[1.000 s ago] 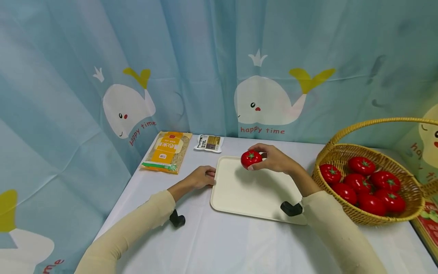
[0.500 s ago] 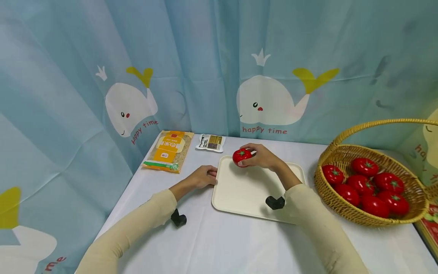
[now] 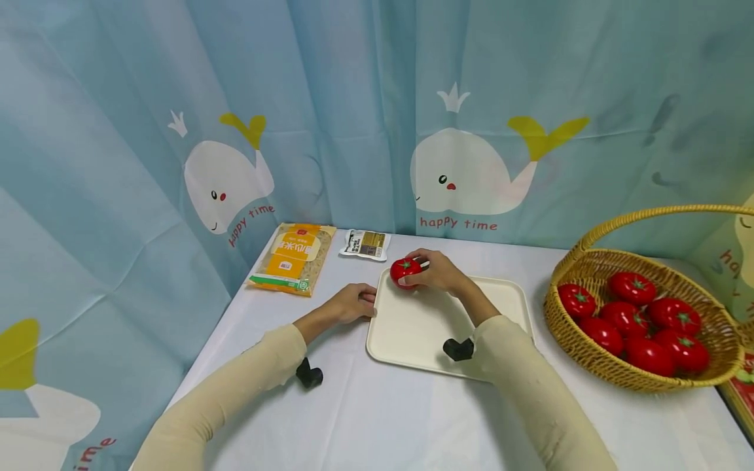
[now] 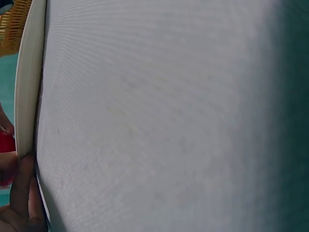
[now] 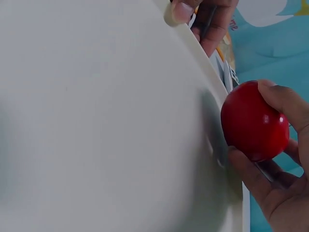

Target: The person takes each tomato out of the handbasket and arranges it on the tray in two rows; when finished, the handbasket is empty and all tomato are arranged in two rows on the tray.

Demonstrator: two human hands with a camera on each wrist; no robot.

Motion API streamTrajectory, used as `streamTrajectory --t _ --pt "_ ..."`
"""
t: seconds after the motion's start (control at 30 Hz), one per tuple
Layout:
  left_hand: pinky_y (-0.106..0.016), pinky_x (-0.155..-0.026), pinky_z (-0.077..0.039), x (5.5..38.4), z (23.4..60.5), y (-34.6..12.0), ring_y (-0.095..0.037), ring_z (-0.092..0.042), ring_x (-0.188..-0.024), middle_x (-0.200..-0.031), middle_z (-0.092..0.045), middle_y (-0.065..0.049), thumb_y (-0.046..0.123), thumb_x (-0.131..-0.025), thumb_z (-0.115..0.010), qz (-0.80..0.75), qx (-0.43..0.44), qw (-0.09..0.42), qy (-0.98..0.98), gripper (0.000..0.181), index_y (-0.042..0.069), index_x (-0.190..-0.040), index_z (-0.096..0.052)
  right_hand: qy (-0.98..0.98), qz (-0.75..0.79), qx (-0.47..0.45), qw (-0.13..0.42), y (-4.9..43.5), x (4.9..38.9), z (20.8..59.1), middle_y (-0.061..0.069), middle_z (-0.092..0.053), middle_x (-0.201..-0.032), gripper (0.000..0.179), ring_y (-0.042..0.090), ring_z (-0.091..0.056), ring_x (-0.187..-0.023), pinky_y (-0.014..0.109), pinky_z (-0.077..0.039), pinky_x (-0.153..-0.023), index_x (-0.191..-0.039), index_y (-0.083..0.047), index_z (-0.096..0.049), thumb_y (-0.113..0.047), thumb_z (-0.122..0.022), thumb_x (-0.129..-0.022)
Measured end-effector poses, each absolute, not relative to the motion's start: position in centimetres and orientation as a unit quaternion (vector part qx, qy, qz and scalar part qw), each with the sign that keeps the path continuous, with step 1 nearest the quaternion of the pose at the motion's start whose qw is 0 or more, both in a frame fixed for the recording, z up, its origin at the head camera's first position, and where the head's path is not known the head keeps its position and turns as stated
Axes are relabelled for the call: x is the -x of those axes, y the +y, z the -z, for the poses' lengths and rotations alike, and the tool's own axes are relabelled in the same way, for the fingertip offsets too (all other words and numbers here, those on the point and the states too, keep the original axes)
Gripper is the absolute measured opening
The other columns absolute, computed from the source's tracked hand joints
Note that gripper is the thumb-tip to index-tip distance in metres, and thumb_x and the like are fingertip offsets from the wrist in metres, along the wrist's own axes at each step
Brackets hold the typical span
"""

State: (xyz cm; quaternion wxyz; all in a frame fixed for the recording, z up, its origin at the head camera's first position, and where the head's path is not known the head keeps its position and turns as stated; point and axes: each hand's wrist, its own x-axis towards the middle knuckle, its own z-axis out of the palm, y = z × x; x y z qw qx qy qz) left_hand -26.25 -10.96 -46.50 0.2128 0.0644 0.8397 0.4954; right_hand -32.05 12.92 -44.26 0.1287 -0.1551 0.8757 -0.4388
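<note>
A glossy red tomato [image 3: 405, 272] with a green star-shaped top is held by my right hand [image 3: 436, 269] at the far left corner of the cream tray [image 3: 412, 340]. In the right wrist view, thumb and fingers grip the tomato [image 5: 253, 121] from its sides, and its shadow falls on the tray [image 5: 120, 121]. Whether it touches the tray is hard to tell. My left hand [image 3: 352, 303] pinches the tray's left edge. The right wrist view shows that hand's thumb [image 5: 182, 12] over the rim, with fingers on the outer side.
A wicker basket [image 3: 565, 353] with a tall handle and several red tomatoes [image 3: 633, 288] stands to the right of the tray. Behind on the left lie a bag of grain [image 3: 292, 258] and a small white packet [image 3: 365, 244]. A blue whale-print curtain [image 3: 353, 98] hangs behind the table.
My right hand has carried the tomato leftward over the tray to its far left corner. The left hand has kept its hold on the tray edge. The view has shifted slightly.
</note>
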Motion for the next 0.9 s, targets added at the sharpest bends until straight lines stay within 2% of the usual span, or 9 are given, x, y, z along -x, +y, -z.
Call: streamTrajectory --t 0.43,0.63,0.9 --pt "-0.028 -0.082 -0.059 26.4 46.6 -11.0 -0.018 -0.066 -0.098 -0.117 -0.062 -0.014 -0.003 -0.087 -0.069 -0.498 -0.056 0.225 0.836 0.050 -0.003 -0.135 -0.055 0.873 0.453 0.142 0.112 11.5 32.0 45.2 0.024 -0.061 -0.129 0.061 0.034 -0.059 -0.114 0.037 -0.057 -0.088 -0.134 -0.003 -0.056 -0.026 -0.081 -0.083" --pt "-0.028 -0.082 -0.059 26.4 46.6 -11.0 -0.017 -0.065 -0.098 -0.116 -0.062 -0.013 -0.002 -0.087 -0.070 -0.493 -0.059 0.223 0.839 0.051 -0.003 -0.135 -0.055 0.883 0.440 0.139 0.084 10.9 31.9 45.5 0.023 -0.062 -0.127 0.059 0.034 -0.059 -0.114 0.042 -0.055 -0.094 -0.135 -0.002 -0.057 -0.025 -0.079 -0.085" --pt "-0.027 -0.082 -0.059 26.4 46.5 -11.0 -0.016 -0.065 -0.097 -0.116 -0.063 -0.012 -0.001 -0.086 -0.071 -0.488 -0.059 0.219 0.843 0.050 -0.003 -0.134 -0.055 0.883 0.443 0.124 0.088 10.2 31.8 45.6 0.023 -0.062 -0.129 0.063 0.036 -0.058 -0.119 0.046 -0.053 -0.101 -0.138 -0.002 -0.055 -0.027 -0.079 -0.085"
